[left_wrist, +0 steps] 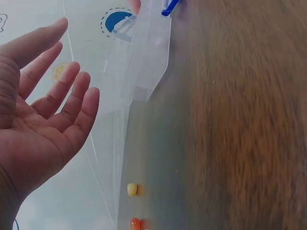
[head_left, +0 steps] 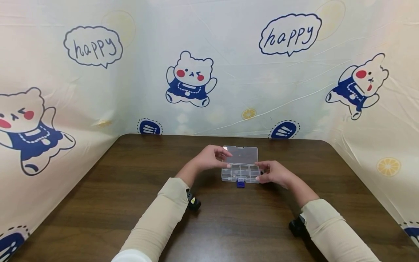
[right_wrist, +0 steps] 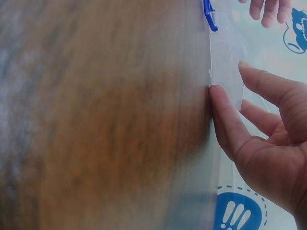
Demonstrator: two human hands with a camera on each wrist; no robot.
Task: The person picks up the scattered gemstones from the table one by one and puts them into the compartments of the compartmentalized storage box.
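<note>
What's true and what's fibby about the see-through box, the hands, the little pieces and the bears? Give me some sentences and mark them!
1. The clear compartment box has a blue latch. True.
2. Its lid is closed. False: it is open.
3. The right hand is at the box's right end. True.
4. The left hand is a tight fist. False: its fingers reach out.
5. The small yellow piece is inside the box. False: it is on the tabletop.
6. The middle bear wears blue. True.

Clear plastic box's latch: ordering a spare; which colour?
The small plastic latch is blue, clearest in head view.
</note>
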